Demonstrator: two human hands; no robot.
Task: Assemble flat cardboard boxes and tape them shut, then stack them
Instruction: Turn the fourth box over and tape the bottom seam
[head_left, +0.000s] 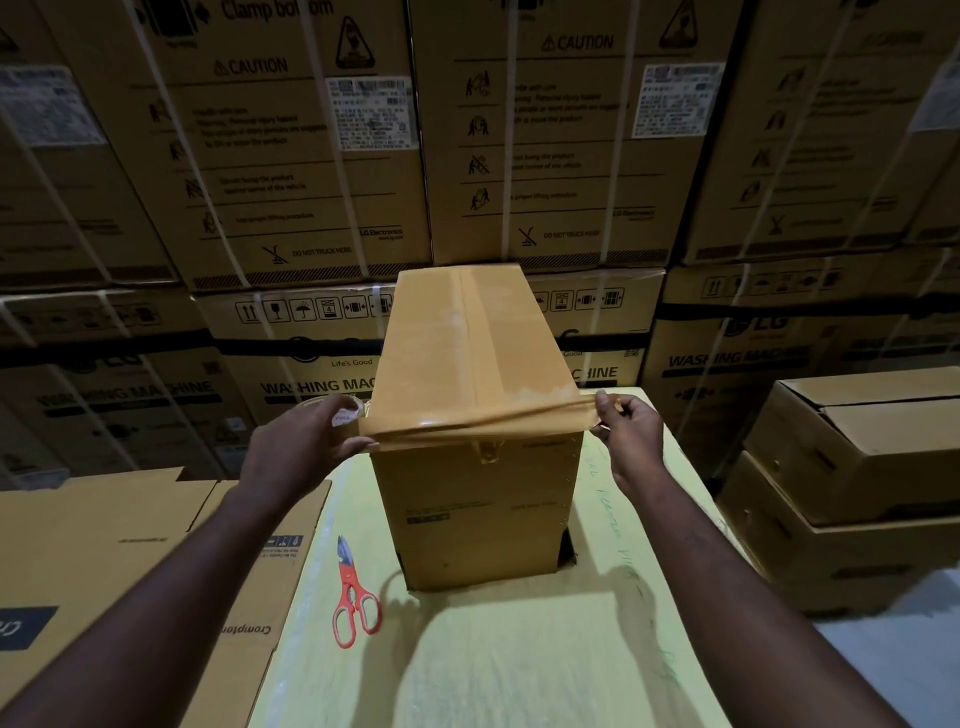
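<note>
Yellow table (519, 649) carries one erected box (478, 499) at its centre, its top seam already taped lengthwise. A tape strip (467, 421) spans the near top edge. The left hand (296, 447) is curled round the tape roll (345, 413), and the right hand (628, 436) pinches the free end. Likely remaining: press down, cut with the scissors (355, 597), stack. Flat cartons (104, 545) wait at left.

Box (478, 499) is standing on your counter (519, 649). Tape (467, 423) is spanning its near top edge between your left hand (306, 441) and right hand (628, 431). Scissors (353, 597) are lying left of it. Flat cartons (130, 551) are lying left of the counter, stacked boxes (857, 467) right, large cartons (561, 156) behind.
</note>
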